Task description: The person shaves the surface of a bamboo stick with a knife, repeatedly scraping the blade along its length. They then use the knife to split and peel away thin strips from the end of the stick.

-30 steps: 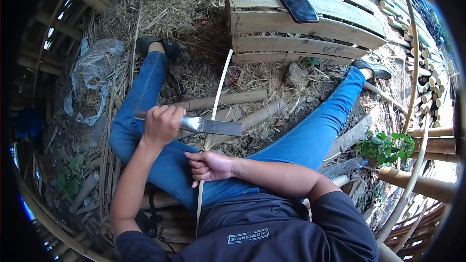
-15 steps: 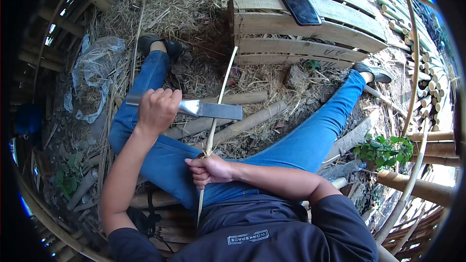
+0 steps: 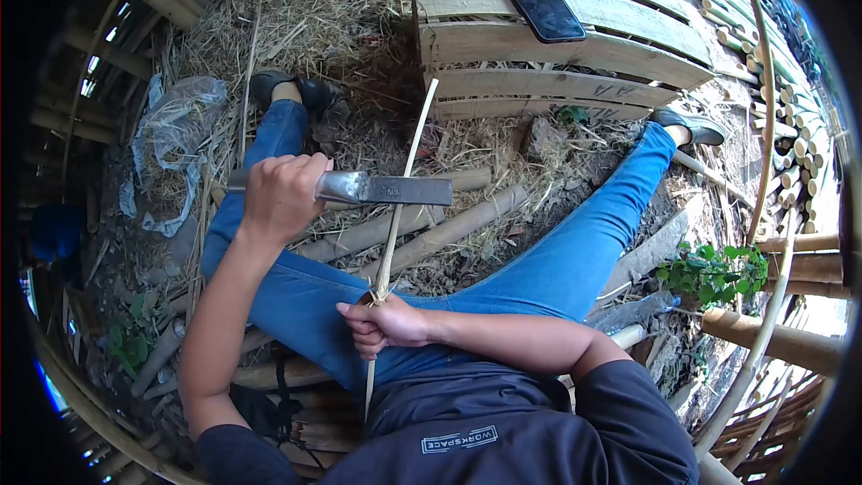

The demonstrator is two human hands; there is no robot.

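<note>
My left hand (image 3: 285, 193) is wrapped around the metal handle of a knife with a short, square-ended blade (image 3: 409, 190). The blade lies crosswise over a long, thin bamboo strip (image 3: 413, 148), well beyond my right hand. My right hand (image 3: 386, 326) is closed in a fist around the strip's lower part, close to my lap. Curled shavings (image 3: 381, 292) bunch on the strip just above my right thumb. The strip's far end points up toward the wooden crate, and its near end shows below my fist, against my shirt.
A phone (image 3: 539, 3) lies on the slatted wooden crate (image 3: 566, 45) ahead. Bamboo pieces (image 3: 458, 229) and straw (image 3: 332, 0) cover the ground between my legs. Clear plastic (image 3: 180, 139) is at left. Stacked bamboo poles (image 3: 795, 139) and a leafy plant (image 3: 714, 274) are at right.
The knife has moved slightly away from my right hand along the strip, and its blade face looks darker and tilted. My right hand keeps its grip in nearly the same place.
</note>
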